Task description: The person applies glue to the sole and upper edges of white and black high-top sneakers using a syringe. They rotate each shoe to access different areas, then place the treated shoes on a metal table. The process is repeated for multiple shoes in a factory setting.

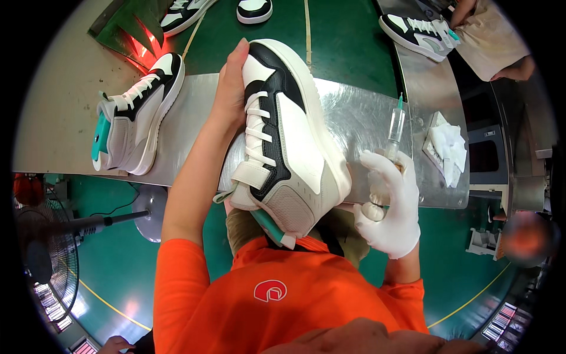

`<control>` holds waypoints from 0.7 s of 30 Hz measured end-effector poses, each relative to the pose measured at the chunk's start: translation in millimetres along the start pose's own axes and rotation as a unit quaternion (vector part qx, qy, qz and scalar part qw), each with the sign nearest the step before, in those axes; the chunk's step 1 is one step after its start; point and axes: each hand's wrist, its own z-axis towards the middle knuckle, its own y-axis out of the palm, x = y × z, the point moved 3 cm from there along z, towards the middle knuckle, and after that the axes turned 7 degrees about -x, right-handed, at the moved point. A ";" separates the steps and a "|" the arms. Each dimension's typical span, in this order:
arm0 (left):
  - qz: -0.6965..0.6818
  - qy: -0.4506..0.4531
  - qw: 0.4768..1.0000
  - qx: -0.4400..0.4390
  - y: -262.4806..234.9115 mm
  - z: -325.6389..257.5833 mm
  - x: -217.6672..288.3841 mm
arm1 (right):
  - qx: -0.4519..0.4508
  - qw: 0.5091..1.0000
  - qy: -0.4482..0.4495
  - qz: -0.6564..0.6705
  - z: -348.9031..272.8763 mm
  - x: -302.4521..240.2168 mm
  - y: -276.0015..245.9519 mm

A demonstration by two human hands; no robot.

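A white, black and grey high-top sneaker [300,141] with white laces and a teal heel patch is held up in front of me, its toe pointing away. My bare left hand [234,82] grips it by the toe, fingers mostly hidden behind the shoe. To the right of its heel, my white-gloved right hand [398,206] is closed around a clear syringe [396,127], whose green needle tip points up and away. A similar sneaker [138,118] rests at the left of the metal bench [359,106].
Crumpled white tissue [451,147] lies on the bench's right end. A red glow shines under a green metal hood [127,32] at the far left. Several more sneakers stand farther off, one [418,35] beside a co-worker [492,41]. A fan [47,253] stands at the left.
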 end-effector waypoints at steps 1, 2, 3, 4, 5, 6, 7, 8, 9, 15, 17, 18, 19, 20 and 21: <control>-0.003 -0.002 1.000 -0.002 -0.7 -0.1 -0.2 | 0.003 1.000 0.006 0.013 0.4 0.1 2.3; -0.005 -0.004 1.000 -0.004 -1.2 -0.4 -0.1 | 0.005 1.000 0.012 0.027 0.9 1.1 4.5; 0.001 -0.005 1.000 -0.001 -0.8 -1.5 0.7 | 0.013 0.999 -0.005 0.035 1.4 4.0 6.1; 0.007 -0.004 1.000 0.001 1.2 -2.3 2.7 | 0.021 0.999 -0.023 0.043 2.5 9.0 7.2; 0.013 -0.002 1.000 0.004 3.1 -3.2 4.6 | 0.029 0.997 -0.042 0.051 3.4 11.9 8.6; 0.017 0.002 1.000 0.013 4.8 -4.6 5.8 | 0.041 0.992 -0.031 0.115 5.0 12.9 11.7; 0.022 0.003 1.000 0.022 6.2 -6.5 5.0 | 0.052 0.982 -0.017 0.180 5.9 12.3 17.4; 0.026 0.005 0.999 0.032 6.1 -7.1 4.8 | 0.064 0.968 -0.003 0.243 7.0 12.0 21.5; 0.028 0.011 0.999 0.020 5.7 -5.8 5.5 | 0.066 0.956 -0.023 0.284 10.6 11.5 23.0; 0.027 0.003 0.999 0.022 7.6 -3.5 4.8 | 0.078 0.930 -0.079 0.352 40.0 16.0 34.7; 0.028 0.002 0.999 0.025 5.9 -3.7 4.7 | 0.068 0.934 -0.073 0.342 47.3 13.4 40.2; 0.027 0.005 0.999 0.024 4.8 -3.7 4.7 | 0.063 0.937 -0.071 0.337 51.1 11.8 43.6; 0.026 0.007 0.999 0.022 4.1 -3.5 4.3 | 0.070 0.941 -0.090 0.318 55.3 11.8 46.4; 0.027 0.008 0.999 0.021 3.2 -3.5 4.3 | 0.062 0.959 -0.102 0.257 57.5 9.5 44.9; 0.028 0.010 0.999 0.021 2.4 -3.8 4.8 | 0.053 0.973 -0.114 0.195 59.9 5.9 41.4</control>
